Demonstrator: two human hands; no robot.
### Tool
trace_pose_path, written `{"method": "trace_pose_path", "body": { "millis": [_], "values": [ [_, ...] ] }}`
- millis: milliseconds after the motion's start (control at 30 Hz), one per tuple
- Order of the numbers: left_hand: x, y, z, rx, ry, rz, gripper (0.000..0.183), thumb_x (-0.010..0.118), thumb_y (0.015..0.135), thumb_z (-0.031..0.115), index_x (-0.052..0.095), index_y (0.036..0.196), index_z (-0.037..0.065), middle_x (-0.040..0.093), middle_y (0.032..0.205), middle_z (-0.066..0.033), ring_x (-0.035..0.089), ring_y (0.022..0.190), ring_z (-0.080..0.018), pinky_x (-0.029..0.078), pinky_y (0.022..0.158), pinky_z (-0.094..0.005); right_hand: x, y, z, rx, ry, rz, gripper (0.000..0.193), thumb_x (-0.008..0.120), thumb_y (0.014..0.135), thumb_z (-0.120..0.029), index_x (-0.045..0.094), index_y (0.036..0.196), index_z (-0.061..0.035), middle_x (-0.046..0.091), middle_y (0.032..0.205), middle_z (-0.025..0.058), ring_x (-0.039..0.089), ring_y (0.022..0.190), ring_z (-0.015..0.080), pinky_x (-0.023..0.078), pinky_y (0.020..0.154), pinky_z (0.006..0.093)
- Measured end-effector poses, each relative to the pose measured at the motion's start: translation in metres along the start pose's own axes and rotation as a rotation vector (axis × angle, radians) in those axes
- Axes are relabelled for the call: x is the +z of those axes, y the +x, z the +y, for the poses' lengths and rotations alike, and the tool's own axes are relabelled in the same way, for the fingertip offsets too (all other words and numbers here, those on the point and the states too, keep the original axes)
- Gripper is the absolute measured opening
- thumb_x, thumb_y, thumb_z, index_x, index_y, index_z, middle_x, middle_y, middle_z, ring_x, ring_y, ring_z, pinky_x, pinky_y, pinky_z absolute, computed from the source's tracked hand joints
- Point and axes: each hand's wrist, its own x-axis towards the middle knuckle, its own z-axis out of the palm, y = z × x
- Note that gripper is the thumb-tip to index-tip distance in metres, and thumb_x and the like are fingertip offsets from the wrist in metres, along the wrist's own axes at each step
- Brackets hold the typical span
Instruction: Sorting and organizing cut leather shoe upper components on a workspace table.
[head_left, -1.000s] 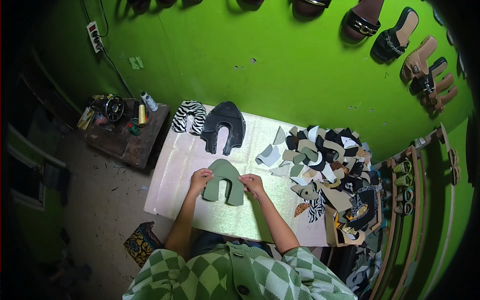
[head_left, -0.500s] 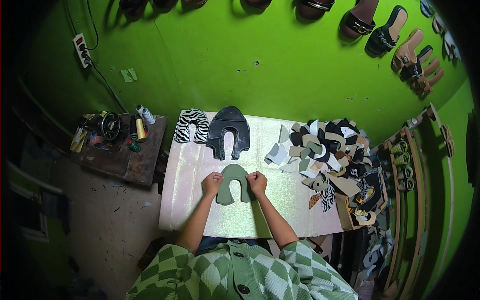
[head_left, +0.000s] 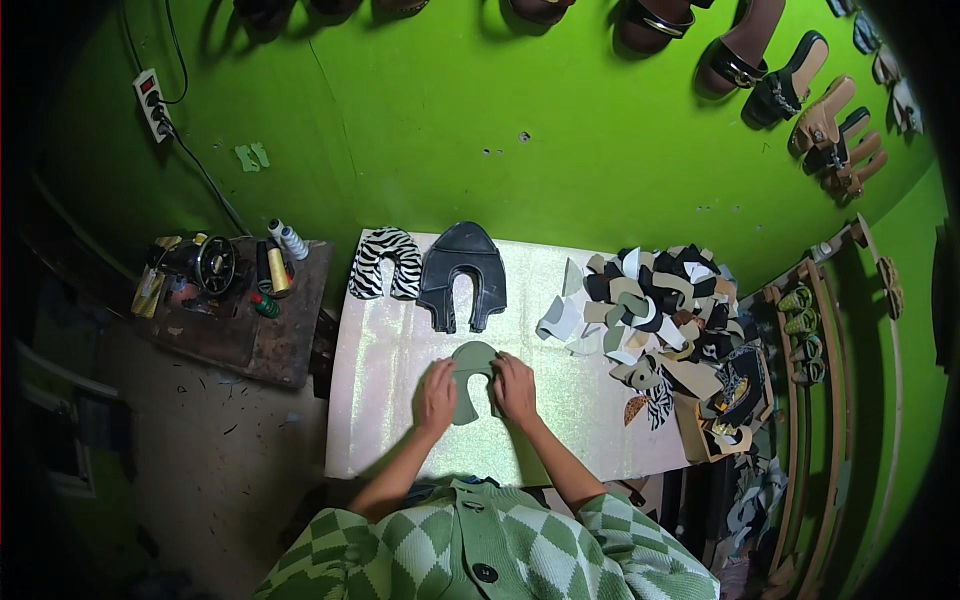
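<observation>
- Green horseshoe-shaped cut piece [head_left: 472, 378] lies flat on the table [head_left: 385, 400], near the front middle, between the person's two hands.
- Left hand [head_left: 436, 396] rests palm down with the fingers spread flat, pressing on the left leg of the green piece; it grips nothing.
- Right hand [head_left: 515, 387] lies flat in the same way on the right leg of the piece, fingers together and pointing away from the person, with nothing grasped.
- Table is covered with a pale, shiny sheet that catches the light in a greenish-white sheen.
- At the far edge of the table a zebra-striped piece [head_left: 387, 262] lies just beside a black piece [head_left: 462, 274] of the same horseshoe form; both are well apart from the hands.
- On the right side of the table spreads a heap of cut pieces [head_left: 655, 310] in black, white, tan and grey-green, reaching to the right edge.
- To the left of the table stands a dark wooden bench [head_left: 255, 335] with a small black sewing machine [head_left: 205, 262] and spools of thread [head_left: 285, 245] on it.
- Behind the table rises a bright green wall [head_left: 520, 120]; a white power strip [head_left: 152, 103] with a dark cable hangs on its left part.
- Sandals [head_left: 790, 85] hang in a row along the top and right of the wall.
- Curved wooden racks [head_left: 835, 400] stand at the right, with small shoes on them.
- Person's checked green and white cardigan [head_left: 480, 550] fills the lower edge of the view.
</observation>
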Motion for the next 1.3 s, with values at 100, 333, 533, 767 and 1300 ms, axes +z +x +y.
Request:
{"method": "trace_pose_path", "body": {
  "millis": [100,333,533,767,1300],
  "values": [
    [0.007,-0.008,0.006,0.171,0.257,-0.291,0.054,0.049,0.089,0.024,0.037,0.136,-0.001,0.028,0.147,-0.0170,0.026,0.135,-0.0353,0.031,0.104,-0.0420,0.001,-0.011,-0.004,-0.022,-0.023,-0.243,0.046,0.050,0.085,-0.014,0.043,0.130,-0.0062,0.040,0.138,0.0120,0.036,0.128,0.0295,0.029,0.103,0.0440],
    [0.021,-0.006,-0.002,0.176,0.333,-0.313,0.064,0.050,0.089,0.027,0.027,0.139,-0.005,0.022,0.147,-0.0229,0.020,0.136,-0.0400,0.026,0.105,-0.0435,0.011,-0.017,-0.003,-0.014,-0.170,-0.398,0.056,0.042,0.091,-0.026,0.028,0.143,-0.0091,0.024,0.150,0.0099,0.022,0.138,0.0283,0.017,0.109,0.0504],
    [0.026,-0.005,-0.004,0.115,0.347,-0.360,0.070,0.053,0.087,0.032,0.025,0.141,-0.002,0.018,0.150,-0.0201,0.015,0.138,-0.0384,0.022,0.108,-0.0439,0.017,-0.017,0.003,-0.006,-0.210,-0.432,0.057,0.041,0.092,-0.029,0.026,0.144,-0.0104,0.022,0.151,0.0085,0.021,0.138,0.0274,0.016,0.108,0.0541],
    [0.023,0.001,0.001,0.094,0.311,-0.431,0.072,0.052,0.086,0.028,0.021,0.141,-0.006,0.015,0.149,-0.0242,0.012,0.138,-0.0402,0.019,0.108,-0.0453,0.018,-0.016,0.006,0.009,-0.243,-0.472,0.058,0.039,0.093,-0.032,0.024,0.144,-0.0113,0.021,0.151,0.0056,0.021,0.139,0.0242,0.017,0.108,0.0536],
    [0.030,-0.009,0.000,0.090,0.365,-0.368,0.072,0.053,0.087,0.030,0.021,0.143,-0.001,0.014,0.151,-0.0195,0.011,0.139,-0.0388,0.022,0.107,-0.0454,0.007,-0.015,0.010,0.014,-0.075,-0.473,0.057,0.041,0.091,-0.024,0.025,0.144,-0.0103,0.021,0.152,0.0085,0.019,0.140,0.0265,0.018,0.107,0.0524]
  ]
}}
